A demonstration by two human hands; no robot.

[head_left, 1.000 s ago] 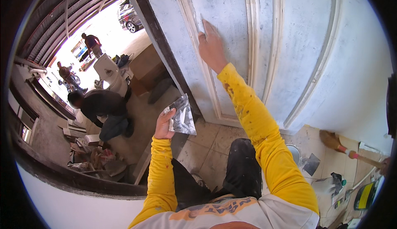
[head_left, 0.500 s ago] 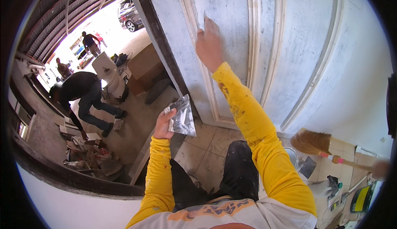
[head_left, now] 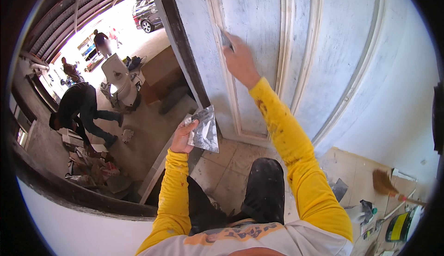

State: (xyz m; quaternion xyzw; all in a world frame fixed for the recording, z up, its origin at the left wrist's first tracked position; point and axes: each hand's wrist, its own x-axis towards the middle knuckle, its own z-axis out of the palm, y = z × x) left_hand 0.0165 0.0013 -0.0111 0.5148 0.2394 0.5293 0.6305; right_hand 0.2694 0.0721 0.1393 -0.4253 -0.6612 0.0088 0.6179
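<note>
My left hand [head_left: 181, 137] holds a wide square metal scraper [head_left: 203, 131] smeared with pale filler, out in front of the door's lower corner. My right hand [head_left: 240, 58] grips a small grey blade [head_left: 226, 40] against the white door [head_left: 347, 29], beside a raised vertical moulding [head_left: 215, 6] of the left panel. The door's surface is patchy white and grey, with bare-looking pale trim strips. Both my sleeves are yellow and spotted with paint.
Through the dark-framed doorway a co-worker [head_left: 78, 98] bends over floor debris [head_left: 97, 168]. Behind are a white toilet [head_left: 121, 87], cardboard [head_left: 157, 78], two more people and a car [head_left: 145, 13]. At right lie a straw broom [head_left: 384, 182], buckets [head_left: 400, 226] and a flat grey tool [head_left: 337, 189].
My right hand has shifted slightly down the door since half a second ago. The co-worker rose from a crouch into a bend, now further left. The broom moved left, then back right.
</note>
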